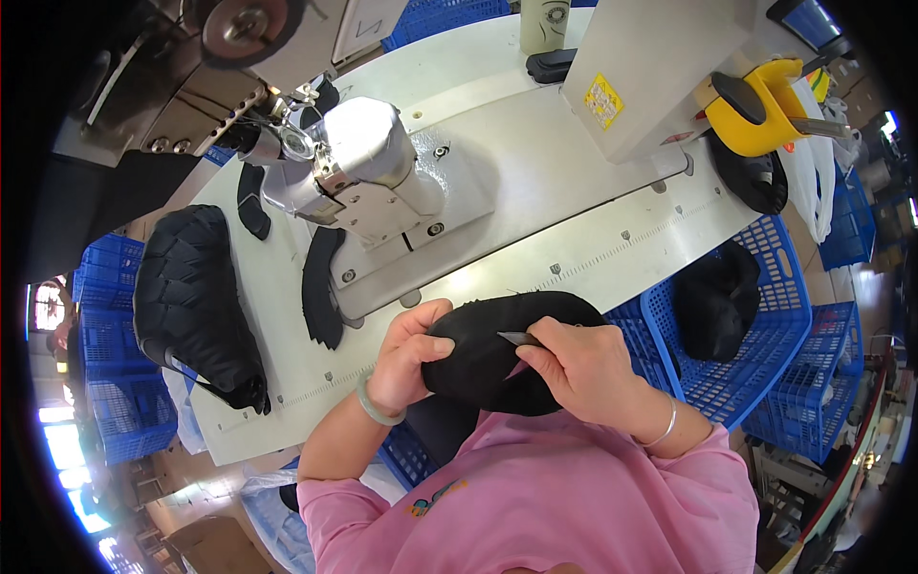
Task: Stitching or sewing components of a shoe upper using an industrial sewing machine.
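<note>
Gripping black shoe upper (488,359) btwn left hand (406,359), right hand (579,368)

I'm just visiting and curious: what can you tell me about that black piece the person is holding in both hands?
The black piece is a rounded, dark fabric-like shell, matte, shaped like a shoe upper. It is held at the near edge of the white work table, above the person's pink shirt. The left hand grips its left end; the right hand rests on top, pressing a small metal tool to it.
</note>
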`<state>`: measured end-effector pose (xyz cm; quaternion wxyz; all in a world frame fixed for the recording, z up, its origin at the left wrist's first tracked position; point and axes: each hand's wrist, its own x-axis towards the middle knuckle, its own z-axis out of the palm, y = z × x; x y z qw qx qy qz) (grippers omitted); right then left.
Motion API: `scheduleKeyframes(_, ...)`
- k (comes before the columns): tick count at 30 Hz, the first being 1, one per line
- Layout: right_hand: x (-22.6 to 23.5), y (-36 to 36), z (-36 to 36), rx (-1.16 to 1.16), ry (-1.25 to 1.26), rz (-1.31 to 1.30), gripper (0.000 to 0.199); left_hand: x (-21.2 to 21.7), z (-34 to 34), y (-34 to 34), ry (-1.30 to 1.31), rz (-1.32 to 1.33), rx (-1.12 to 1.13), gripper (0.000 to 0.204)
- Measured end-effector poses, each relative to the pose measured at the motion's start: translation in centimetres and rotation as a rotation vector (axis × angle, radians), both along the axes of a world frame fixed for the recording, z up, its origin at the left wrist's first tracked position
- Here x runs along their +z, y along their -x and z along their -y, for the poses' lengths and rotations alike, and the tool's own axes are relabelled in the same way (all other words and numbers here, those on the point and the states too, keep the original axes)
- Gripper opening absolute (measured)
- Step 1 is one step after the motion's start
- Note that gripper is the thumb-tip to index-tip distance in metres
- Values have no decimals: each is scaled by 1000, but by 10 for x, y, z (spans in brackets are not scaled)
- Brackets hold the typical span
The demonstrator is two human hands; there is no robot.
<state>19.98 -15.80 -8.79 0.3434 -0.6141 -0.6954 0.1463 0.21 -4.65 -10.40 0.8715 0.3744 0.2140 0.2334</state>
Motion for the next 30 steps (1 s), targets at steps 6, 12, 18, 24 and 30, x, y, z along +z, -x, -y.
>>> scheduleKeyframes(6, 4, 0, 1, -31, -79, 58, 21, 1, -1, -2, 36, 14, 23, 12)
scheduleKeyframes(12, 4, 1, 1, -22, -102, 90, 21, 2, -2, -1, 25, 34, 19, 13)
scheduleKeyframes(18, 7, 2, 0, -35, -93, 122, 21, 3, -1, -2, 6, -3, 26, 13)
scheduleKeyframes(24, -1, 4, 0, -20, 27, 36, 22, -3, 0, 2, -95, -37, 13, 12)
scheduleKeyframes(30, -2, 0, -4, 8, -4, -30, 22, 3, 1, -4, -11, -45, 68, 12)
